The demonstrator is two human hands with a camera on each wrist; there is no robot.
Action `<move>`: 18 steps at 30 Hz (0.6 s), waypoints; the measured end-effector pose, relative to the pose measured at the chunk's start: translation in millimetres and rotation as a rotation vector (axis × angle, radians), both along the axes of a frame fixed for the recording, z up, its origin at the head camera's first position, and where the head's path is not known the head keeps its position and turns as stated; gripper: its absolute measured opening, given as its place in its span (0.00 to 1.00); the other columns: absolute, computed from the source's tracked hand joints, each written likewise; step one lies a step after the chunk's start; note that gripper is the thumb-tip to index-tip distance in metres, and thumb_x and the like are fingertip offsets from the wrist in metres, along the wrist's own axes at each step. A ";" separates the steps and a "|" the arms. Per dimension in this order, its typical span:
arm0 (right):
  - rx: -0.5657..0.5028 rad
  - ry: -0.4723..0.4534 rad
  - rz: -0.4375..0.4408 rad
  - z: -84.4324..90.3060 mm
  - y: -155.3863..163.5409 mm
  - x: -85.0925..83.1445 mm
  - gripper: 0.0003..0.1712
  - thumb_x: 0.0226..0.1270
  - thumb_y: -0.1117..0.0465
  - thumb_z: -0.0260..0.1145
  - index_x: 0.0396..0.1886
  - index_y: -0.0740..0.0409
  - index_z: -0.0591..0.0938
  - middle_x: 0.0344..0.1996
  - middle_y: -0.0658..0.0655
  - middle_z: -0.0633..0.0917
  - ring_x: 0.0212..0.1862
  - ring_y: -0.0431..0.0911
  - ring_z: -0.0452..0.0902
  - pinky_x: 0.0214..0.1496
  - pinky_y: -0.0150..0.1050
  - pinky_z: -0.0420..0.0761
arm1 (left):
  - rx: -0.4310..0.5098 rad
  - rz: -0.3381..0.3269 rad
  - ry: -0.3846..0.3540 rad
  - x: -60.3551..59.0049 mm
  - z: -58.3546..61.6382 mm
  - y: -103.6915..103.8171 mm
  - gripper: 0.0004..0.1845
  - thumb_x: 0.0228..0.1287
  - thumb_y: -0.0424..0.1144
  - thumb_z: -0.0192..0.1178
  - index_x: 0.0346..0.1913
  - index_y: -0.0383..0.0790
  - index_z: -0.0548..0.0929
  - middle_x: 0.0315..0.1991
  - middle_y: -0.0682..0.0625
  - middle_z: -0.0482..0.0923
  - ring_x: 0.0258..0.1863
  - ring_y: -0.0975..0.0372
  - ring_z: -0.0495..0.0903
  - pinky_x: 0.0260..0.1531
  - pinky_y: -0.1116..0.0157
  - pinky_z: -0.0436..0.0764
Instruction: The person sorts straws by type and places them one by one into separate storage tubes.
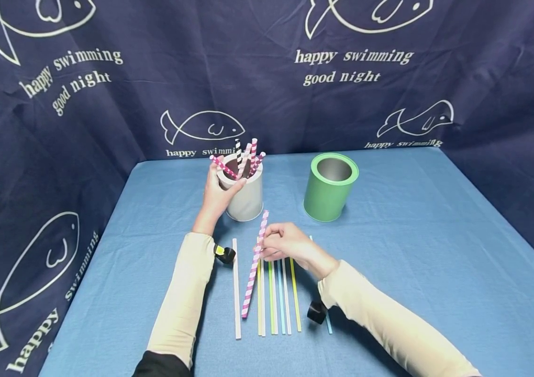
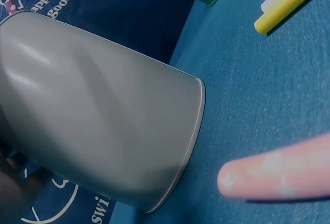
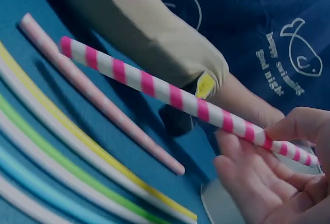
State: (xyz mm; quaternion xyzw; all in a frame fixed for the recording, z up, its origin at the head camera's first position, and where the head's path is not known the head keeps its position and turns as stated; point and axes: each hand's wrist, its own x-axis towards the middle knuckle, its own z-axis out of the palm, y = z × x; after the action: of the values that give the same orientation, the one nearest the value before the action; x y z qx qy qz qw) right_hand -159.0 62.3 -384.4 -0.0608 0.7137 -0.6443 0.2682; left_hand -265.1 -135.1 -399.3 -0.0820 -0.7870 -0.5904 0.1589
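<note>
Right wrist view shows a striped straw [image 3: 147,83] pinched between right fingers [image 3: 300,123].

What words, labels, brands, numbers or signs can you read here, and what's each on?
"happy swimming": repeated across the dark curtain, some copies cut off.
"good night": same curtain, below some of those.
Yellow left-wrist tag: any marking too small or blurred to read.
White can, green can, straws: nothing readable.

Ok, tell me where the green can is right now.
In the head view, the green can stands just right of centre, near the far edge of the blue table, to the right of the white can and beyond the right hand.
</note>
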 end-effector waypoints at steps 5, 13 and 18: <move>-0.078 0.076 0.008 1.3 -6.7 9.6 0.10 0.63 0.70 0.57 0.42 0.72 0.74 0.42 0.73 0.85 0.32 0.40 0.85 0.49 0.51 0.84 | 0.000 0.000 0.002 -0.2 0.4 0.0 0.43 0.54 0.40 0.69 0.70 0.37 0.60 0.67 0.38 0.64 0.67 0.50 0.65 0.70 0.55 0.61; -0.068 0.184 0.007 -0.4 -10.9 13.8 0.14 0.64 0.72 0.60 0.46 0.77 0.73 0.42 0.75 0.84 0.36 0.46 0.87 0.49 0.54 0.83 | 0.000 0.002 -0.008 -0.5 1.3 -0.5 0.43 0.54 0.42 0.69 0.71 0.38 0.60 0.67 0.38 0.64 0.67 0.50 0.65 0.70 0.54 0.61; -0.029 0.227 -0.011 0.0 -9.8 12.4 0.14 0.63 0.71 0.61 0.45 0.78 0.74 0.40 0.73 0.85 0.40 0.58 0.87 0.47 0.51 0.84 | -0.007 0.005 -0.013 -1.0 1.0 -1.2 0.43 0.54 0.41 0.69 0.71 0.38 0.59 0.68 0.39 0.64 0.68 0.51 0.64 0.71 0.54 0.60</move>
State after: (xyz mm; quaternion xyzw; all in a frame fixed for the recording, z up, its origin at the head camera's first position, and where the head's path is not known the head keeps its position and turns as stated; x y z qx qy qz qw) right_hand -146.6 52.4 -384.4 -0.1331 0.7304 -0.6449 0.1811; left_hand -266.1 -136.3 -398.3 -0.0765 -0.7902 -0.5880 0.1550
